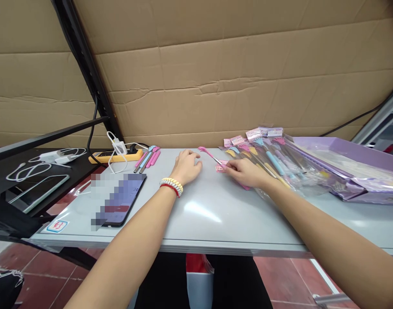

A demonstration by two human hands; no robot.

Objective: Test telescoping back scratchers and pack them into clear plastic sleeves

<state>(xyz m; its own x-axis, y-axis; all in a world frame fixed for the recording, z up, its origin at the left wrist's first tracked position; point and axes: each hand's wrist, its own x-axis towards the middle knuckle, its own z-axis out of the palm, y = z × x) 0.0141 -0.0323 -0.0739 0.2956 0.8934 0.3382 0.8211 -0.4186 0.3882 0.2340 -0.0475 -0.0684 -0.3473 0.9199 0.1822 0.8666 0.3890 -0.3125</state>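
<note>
My right hand point(244, 172) is closed around the pink handle of a back scratcher point(209, 154). Its metal shaft and small pink head point up and left, low over the grey table. A small pink printed card point(220, 166) lies by my right fingertips, partly covered. My left hand point(186, 166), with braided bracelets at the wrist, is left of the scratcher's head; its thumb stands apart from the fingers and nothing is in it. Several back scratchers in clear bags point(270, 161) with header cards lie just beyond and right of my right hand.
Several loose pink and blue scratcher parts point(147, 159) lie at the back left, beside a yellow power strip point(99, 157) with a white charger. A phone point(128, 201) rests nearer the left edge. A purple box point(341, 150) stands on the right; cardboard point(215, 86) backs the table.
</note>
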